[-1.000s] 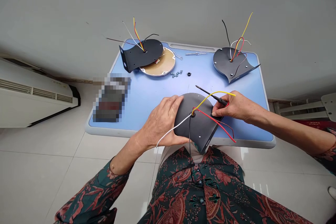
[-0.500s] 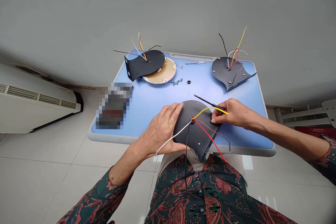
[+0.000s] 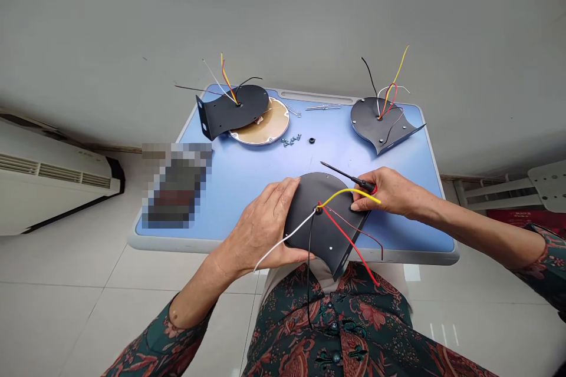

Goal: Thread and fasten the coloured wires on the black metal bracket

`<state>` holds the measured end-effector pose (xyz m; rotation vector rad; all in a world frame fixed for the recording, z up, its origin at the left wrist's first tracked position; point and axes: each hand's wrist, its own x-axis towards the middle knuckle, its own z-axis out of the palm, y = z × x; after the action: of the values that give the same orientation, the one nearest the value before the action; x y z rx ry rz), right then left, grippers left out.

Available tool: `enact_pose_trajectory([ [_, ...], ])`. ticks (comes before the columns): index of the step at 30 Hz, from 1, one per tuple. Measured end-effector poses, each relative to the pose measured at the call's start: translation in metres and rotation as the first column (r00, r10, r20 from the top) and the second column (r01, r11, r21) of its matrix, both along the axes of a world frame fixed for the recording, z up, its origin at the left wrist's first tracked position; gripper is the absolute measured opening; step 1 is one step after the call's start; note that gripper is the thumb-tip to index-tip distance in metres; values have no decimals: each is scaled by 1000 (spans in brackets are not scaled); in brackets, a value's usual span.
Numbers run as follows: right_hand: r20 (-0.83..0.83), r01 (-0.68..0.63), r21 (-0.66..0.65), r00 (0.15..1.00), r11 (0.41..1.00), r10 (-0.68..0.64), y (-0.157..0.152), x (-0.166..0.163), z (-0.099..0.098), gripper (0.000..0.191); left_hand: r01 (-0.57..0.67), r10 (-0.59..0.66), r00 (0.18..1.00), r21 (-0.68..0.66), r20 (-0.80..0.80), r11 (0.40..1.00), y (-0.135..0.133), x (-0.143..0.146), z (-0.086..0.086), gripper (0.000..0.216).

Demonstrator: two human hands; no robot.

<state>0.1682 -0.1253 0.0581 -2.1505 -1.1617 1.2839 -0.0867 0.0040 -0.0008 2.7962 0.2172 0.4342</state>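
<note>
My left hand (image 3: 263,227) grips the left side of a black metal bracket plate (image 3: 305,230) with its fingers on top and thumb at the near edge. White, yellow, red, brown and black wires come up through a hole in the plate's middle. In my right hand (image 3: 384,191) is a screwdriver (image 3: 351,177), its dark shaft pointing left above the plate. The thumb and fingertips of that hand also touch the plate's right edge. The yellow wire (image 3: 347,193) passes in front of my right fingers. The plate sits over the table's front edge.
Another black bracket (image 3: 230,107) leans on a round tan disc (image 3: 267,123) at back left. A third wired bracket (image 3: 375,123) lies at right. Between them are small screws (image 3: 290,141), a black grommet (image 3: 312,141) and a thin tool (image 3: 322,107). A blurred object (image 3: 177,188) lies left on the blue table (image 3: 247,177).
The whole scene has shifted slightly left as the camera turned. Both hands keep their hold on the bracket plate and screwdriver, with the screwdriver's red handle end showing a little more.
</note>
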Motion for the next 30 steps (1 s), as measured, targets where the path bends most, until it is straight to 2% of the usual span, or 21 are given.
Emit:
enact_pose_trajectory([
  [6, -39, 46, -16, 998, 999, -47, 0, 1, -3, 17, -9, 8, 1000, -38, -29, 999, -5, -3, -3, 131],
  [11, -31, 31, -15, 999, 999, -32, 0, 1, -2, 15, -1, 0, 1000, -220, -5, 975, -8, -16, -5, 137],
  [14, -38, 43, -17, 998, 999, -44, 0, 2, -3, 19, -55, 62, 998, -348, 9, 936, -1, -27, -2, 130],
  [16, -65, 65, -19, 996, 998, -66, 0, 3, -5, 24, -65, 76, 997, -387, 14, 920, 6, -33, -1, 124],
  [22, -172, 111, -46, 978, 993, -117, 1, 5, -8, 46, 24, 9, 997, -394, 81, 919, 13, -31, -8, 113],
  [26, -148, 110, -45, 982, 993, -115, 0, 3, -4, 52, 40, 13, 991, -380, 134, 924, 9, -25, -17, 102],
  [30, -82, 101, -39, 991, 994, -103, -2, 3, -4, 57, 49, 26, 985, -421, 170, 906, 11, -26, -21, 104],
])
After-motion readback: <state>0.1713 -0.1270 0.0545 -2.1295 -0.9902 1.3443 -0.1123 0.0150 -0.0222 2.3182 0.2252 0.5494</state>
